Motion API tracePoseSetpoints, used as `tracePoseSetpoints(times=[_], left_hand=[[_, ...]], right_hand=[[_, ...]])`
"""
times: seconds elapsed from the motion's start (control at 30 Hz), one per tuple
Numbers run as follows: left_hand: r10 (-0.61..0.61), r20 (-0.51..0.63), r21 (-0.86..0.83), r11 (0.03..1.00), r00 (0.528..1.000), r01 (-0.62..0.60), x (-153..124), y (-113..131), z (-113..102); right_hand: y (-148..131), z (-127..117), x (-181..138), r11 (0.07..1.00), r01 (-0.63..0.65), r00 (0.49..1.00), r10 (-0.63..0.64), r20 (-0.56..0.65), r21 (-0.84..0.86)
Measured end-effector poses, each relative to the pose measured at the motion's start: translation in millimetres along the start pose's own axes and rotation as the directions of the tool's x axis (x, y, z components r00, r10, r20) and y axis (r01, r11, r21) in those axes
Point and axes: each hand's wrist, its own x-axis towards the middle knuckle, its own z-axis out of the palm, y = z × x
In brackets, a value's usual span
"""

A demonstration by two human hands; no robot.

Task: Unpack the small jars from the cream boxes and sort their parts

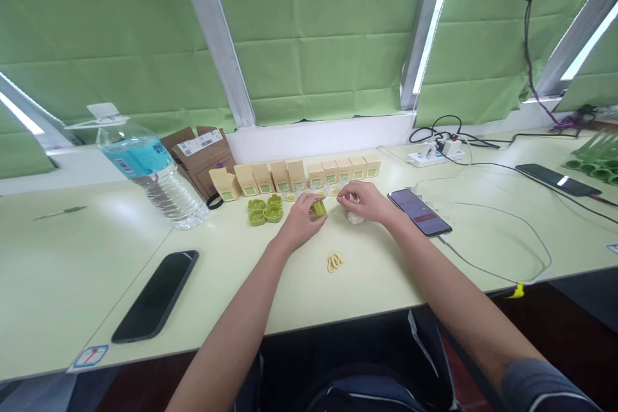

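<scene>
My left hand [303,220] grips a small olive-green cup [319,208] between thumb and fingers, just above the table. Close by on the right, my right hand [365,201] has its fingers curled together; whatever they hold is too small to make out. Under that palm lies a whitish, crumpled, see-through piece [356,218]. Four-lobed green cups [265,210] stand grouped left of my left hand. A little heap of pale yellow loops [334,262] rests on the table nearer to me. Small clear packets with yellow bits [290,196] lie behind my hands.
Small beige boxes [263,179] line the back, some with raised lids. At left are a tilted water bottle [154,167], a cardboard carton [205,158] and a dark phone [155,296]. A lit phone [420,211] with a cable and a power strip [437,154] are at right.
</scene>
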Motion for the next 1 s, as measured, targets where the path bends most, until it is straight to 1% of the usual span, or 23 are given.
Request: tracePoseSetpoints(times=[0.13, 0.2, 0.37, 0.6, 0.7, 1.0], left_hand=[[0.018, -0.046, 0.022, 1.0, 0.999, -0.017, 0.0, 0.0, 0.4], [0.035, -0.084, 0.032, 0.999, 0.996, -0.032, 0.3, -1.0, 1.2], [0.069, -0.147, 0.018, 0.998, 0.987, -0.068, 1.0, -2.4, 2.1], [0.184, -0.185, -0.001, 0.982, 0.965, -0.188, 2.5, 0.3, 0.4], [0.198, -0.192, -0.017, 0.979, 0.961, -0.205, 3.2, 0.0, 0.2], [0.226, -0.173, -0.051, 0.97, 0.959, -0.238, 2.3, 4.1, 1.6]], right_hand=[[-7.6, 13.2, 1.5, 0.994, 0.096, 0.993, -0.092, -0.071, 0.055], [-11.8, 18.2, 1.2, 0.988, 0.119, 0.991, -0.112, -0.079, 0.094], [-16.4, 23.1, -0.5, 0.978, 0.081, 0.996, -0.073, -0.048, 0.192], [-19.8, 23.8, 0.8, 0.974, 0.054, 0.998, -0.058, 0.015, 0.221], [-22.6, 23.2, 1.6, 0.977, 0.024, 1.0, -0.027, 0.015, 0.21], [-24.4, 24.4, 1.6, 0.992, -0.002, 0.998, -0.006, 0.07, 0.123]])
